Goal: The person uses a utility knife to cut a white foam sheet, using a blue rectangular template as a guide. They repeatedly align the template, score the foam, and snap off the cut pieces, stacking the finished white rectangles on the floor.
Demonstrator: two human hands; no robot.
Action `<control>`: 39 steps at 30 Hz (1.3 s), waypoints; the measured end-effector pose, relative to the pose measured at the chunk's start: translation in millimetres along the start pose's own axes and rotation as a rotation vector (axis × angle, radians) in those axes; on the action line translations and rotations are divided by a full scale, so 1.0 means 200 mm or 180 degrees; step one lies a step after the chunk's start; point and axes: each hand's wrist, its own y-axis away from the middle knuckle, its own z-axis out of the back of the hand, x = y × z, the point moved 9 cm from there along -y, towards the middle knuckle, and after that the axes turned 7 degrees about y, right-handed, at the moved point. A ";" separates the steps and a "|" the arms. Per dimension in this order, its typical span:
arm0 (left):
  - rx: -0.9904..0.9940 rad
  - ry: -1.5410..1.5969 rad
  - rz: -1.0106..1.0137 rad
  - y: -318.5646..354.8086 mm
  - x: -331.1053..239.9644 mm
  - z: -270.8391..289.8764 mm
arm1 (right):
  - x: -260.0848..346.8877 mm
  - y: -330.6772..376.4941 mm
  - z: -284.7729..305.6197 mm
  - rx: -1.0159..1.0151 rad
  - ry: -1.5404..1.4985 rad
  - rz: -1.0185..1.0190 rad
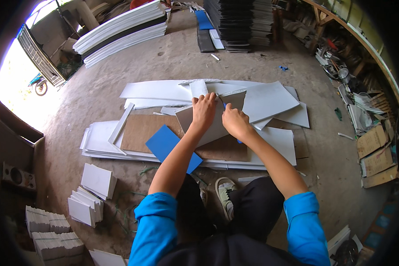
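My left hand (pixel 204 111) is closed over the upper edge of a grey-white foam board (pixel 212 128), which stands tilted in front of me. Its fingers grip that edge close to a small white piece (pixel 198 88) behind. In my right hand (pixel 236 120) is a slim blue-handled cutter (pixel 224 105), its dark tip at the board's upper edge by my left fingertips. Beneath lies a brown board (pixel 139 128) on a stack of white sheets (pixel 275 144). A blue rectangular sheet (pixel 163 142) rests partly on the brown board, left of my forearm.
Further white sheets (pixel 270 99) lie just beyond my hands. Small white board stacks (pixel 97 181) stand on the floor at left. Tall black sheet piles (pixel 228 26) and a layered white pile (pixel 124 33) are at the back. Flattened cardboard (pixel 377 153) lies at right.
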 end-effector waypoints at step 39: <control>0.0381 -0.0277 -0.0157 0.00 -0.06 -0.03 | -0.03 -0.15 -0.07 0.0972 -0.0211 -0.0317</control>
